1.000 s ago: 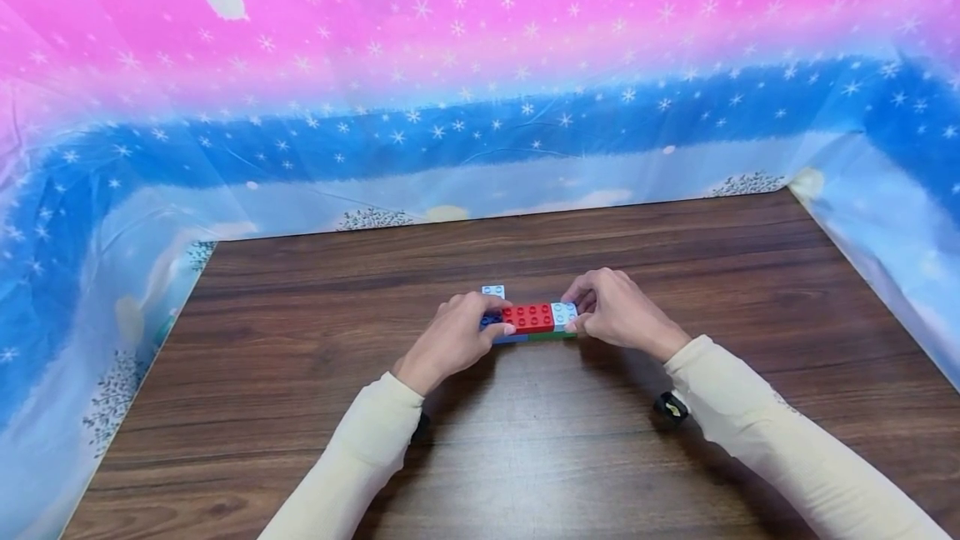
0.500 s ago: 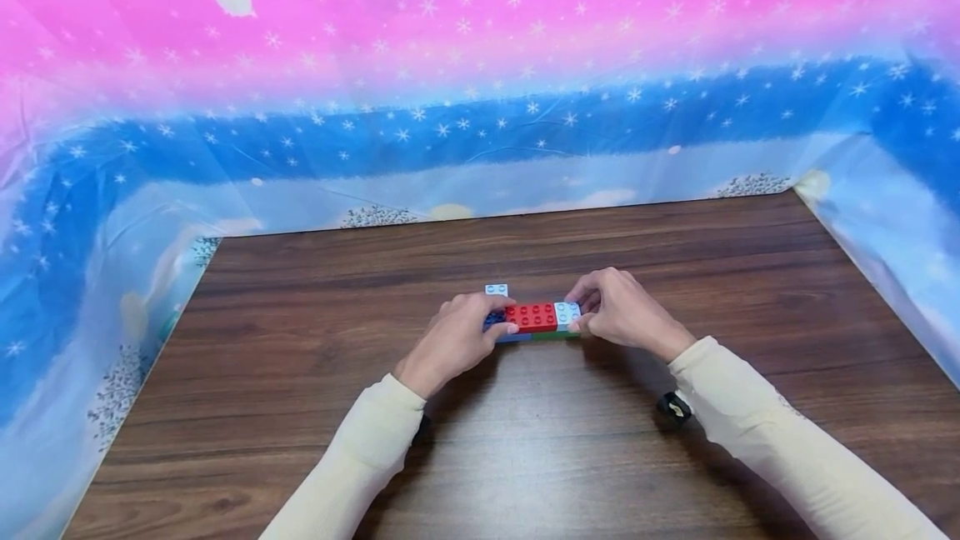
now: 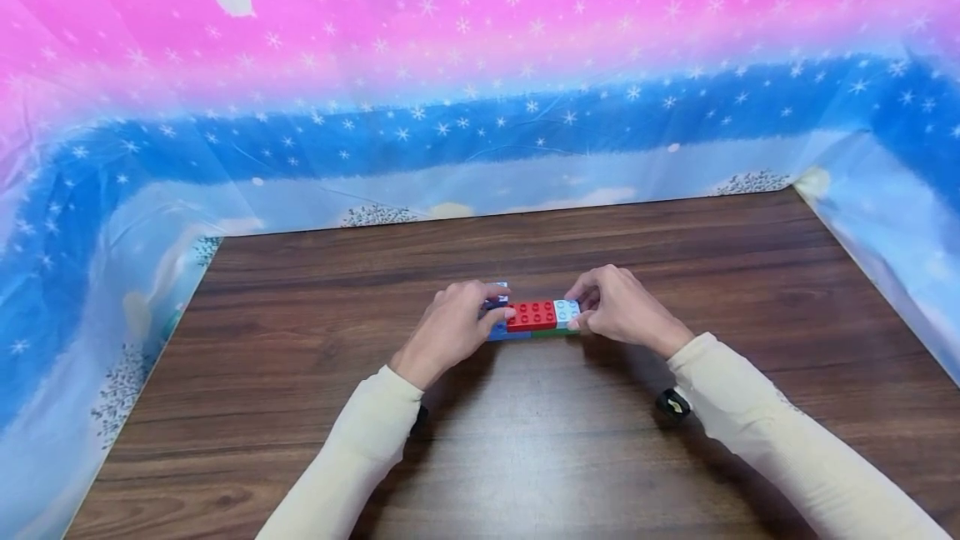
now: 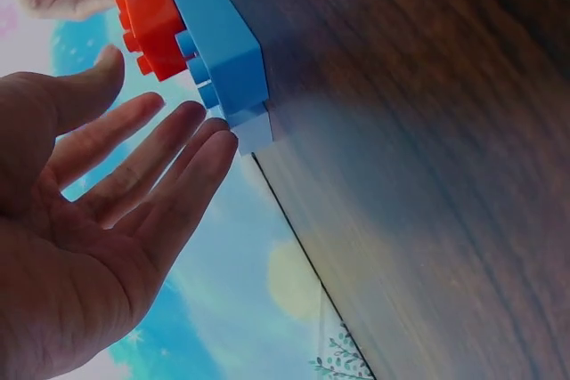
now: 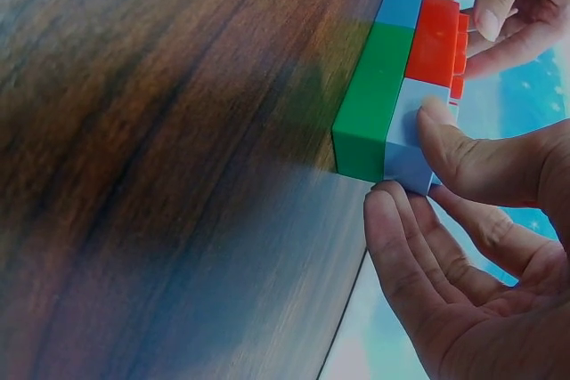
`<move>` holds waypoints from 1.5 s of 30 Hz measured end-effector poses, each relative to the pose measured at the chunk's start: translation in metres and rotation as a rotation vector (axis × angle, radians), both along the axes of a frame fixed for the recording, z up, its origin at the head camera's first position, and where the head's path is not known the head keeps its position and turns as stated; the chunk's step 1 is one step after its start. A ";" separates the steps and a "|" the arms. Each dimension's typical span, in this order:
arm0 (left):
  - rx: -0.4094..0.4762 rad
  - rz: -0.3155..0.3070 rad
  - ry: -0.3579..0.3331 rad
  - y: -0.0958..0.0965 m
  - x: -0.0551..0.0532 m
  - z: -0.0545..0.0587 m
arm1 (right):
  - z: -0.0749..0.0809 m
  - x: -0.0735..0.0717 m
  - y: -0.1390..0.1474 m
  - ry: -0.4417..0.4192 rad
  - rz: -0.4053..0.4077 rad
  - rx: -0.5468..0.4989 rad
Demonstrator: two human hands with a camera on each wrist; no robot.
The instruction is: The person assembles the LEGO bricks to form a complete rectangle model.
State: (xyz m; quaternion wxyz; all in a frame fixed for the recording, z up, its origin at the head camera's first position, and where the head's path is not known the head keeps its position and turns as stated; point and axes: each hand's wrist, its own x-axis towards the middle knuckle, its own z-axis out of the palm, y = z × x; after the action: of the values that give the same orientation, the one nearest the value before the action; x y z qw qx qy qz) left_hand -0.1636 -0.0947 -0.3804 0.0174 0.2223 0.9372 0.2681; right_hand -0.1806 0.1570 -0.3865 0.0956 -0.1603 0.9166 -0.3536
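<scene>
In the head view a low stack of toy building bricks sits at mid-table. Its lower layer pairs a blue brick [image 4: 223, 42] on the left with a green brick [image 5: 374, 100] on the right. A red brick [image 3: 532, 315] and a small pale-blue brick [image 3: 567, 312] lie on top. My right hand [image 3: 626, 312] pinches the pale-blue brick between thumb and fingers at the stack's right end. My left hand [image 3: 450, 319] hovers around the left end, its fingers loosely extended; the left wrist view shows nothing between them. Another pale brick [image 3: 502, 284] behind that end is partly covered by its fingers.
The brown wooden table [image 3: 300, 457] extends around the stack on all sides. A pink and blue snowflake-patterned cloth [image 3: 450, 123] rises along its back and sides.
My left thumb and fingers have come off the red brick's left end and spread, shifting slightly up and back. My right hand keeps its pinch, and the stack stays in place.
</scene>
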 end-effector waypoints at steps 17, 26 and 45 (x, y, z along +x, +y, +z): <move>0.051 0.132 -0.050 -0.004 -0.017 -0.008 | -0.003 0.002 0.000 -0.006 -0.007 0.004; 0.043 0.114 -0.110 0.000 -0.025 -0.011 | 0.000 0.002 0.001 -0.019 -0.027 0.007; 0.029 0.146 -0.111 0.003 -0.030 -0.015 | 0.000 0.002 0.000 -0.007 -0.022 0.001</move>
State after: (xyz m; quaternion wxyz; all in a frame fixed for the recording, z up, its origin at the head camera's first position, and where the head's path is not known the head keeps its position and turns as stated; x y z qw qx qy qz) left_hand -0.1941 -0.0913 -0.3953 0.0466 0.1382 0.9446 0.2941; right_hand -0.1786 0.1570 -0.3869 0.0952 -0.1491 0.9181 -0.3546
